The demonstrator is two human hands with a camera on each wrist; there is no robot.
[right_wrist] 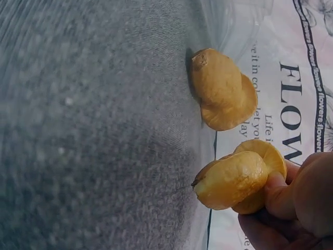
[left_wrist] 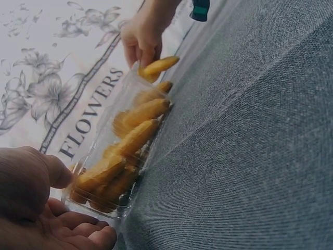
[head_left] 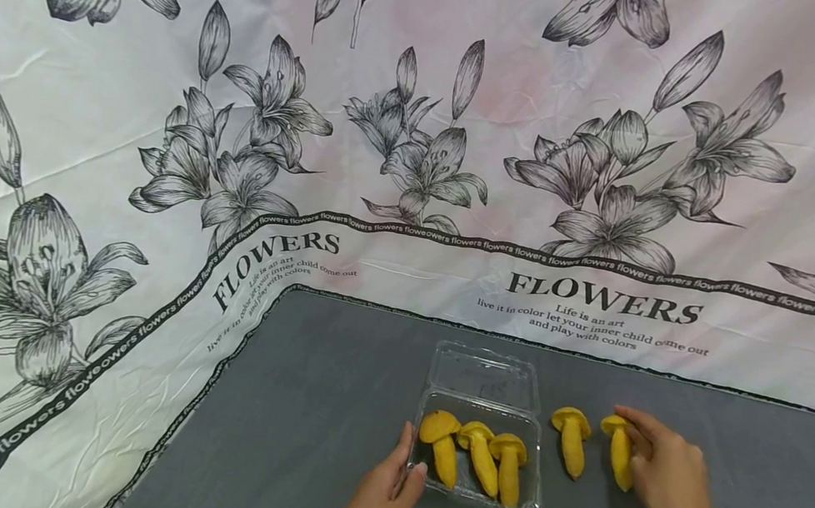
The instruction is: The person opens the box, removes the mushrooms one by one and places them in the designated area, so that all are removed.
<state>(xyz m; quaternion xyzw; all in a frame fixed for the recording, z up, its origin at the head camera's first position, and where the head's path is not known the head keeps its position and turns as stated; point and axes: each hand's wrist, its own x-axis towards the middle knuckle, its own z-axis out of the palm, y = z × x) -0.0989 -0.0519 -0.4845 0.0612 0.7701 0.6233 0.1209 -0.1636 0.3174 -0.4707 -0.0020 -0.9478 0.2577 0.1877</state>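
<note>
Three yellow mushrooms (head_left: 482,461) lie in clear clamshell box (head_left: 510,415), left hand (head_left: 383,493) gripping its edge; right hand (head_left: 674,481) pinches fourth mushroom (head_left: 620,463) by its cap, near fifth mushroom (head_left: 571,449) on grey cloth (head_left: 297,426); slack pinch might drop it.

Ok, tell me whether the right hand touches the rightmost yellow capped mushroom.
Touching: right wrist view shows the right hand pinching that yellow mushroom near its cap.

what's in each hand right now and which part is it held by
The right hand pinches a yellow mushroom at its cap end; the left hand holds the clear container by its left side in the head view.
</note>
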